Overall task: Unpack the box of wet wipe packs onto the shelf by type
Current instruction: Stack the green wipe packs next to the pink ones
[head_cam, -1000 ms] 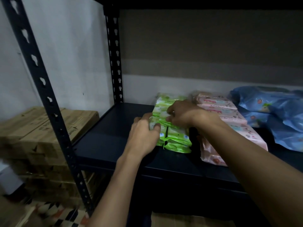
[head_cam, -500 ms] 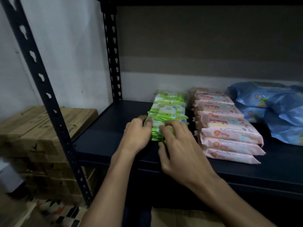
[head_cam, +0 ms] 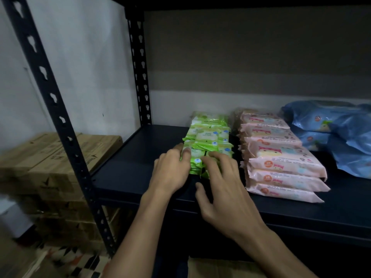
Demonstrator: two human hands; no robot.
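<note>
Shelf (head_cam: pixel 140 177) inspection: 3 groups of wet wipe packs stand sorted by type. The green packs (head_cam: pixel 208 135) form a row running front to back, its long axis pointing away from the person. The pink packs (head_cam: pixel 281 157) lie stacked just beside them on the right, and the blue packs (head_cam: pixel 331 125) sit beyond those, near the back wall.

Left hand (head_cam: pixel 170 173): fingers curled against the left side of the front green packs, thumb lying on top; it appears to grip them. Right hand (head_cam: pixel 222 183): fingers spread fairly straight, pressing the front face and top of the same packs, thumb hanging free over the shelf edge.

Both hands are at the near end of the row, the row extending directly ahead of the fingers. Judgement: the row is being squared and pushed back. Cardboard cartons (head_cam: pixel 60 153) stand left of the rack.
</note>
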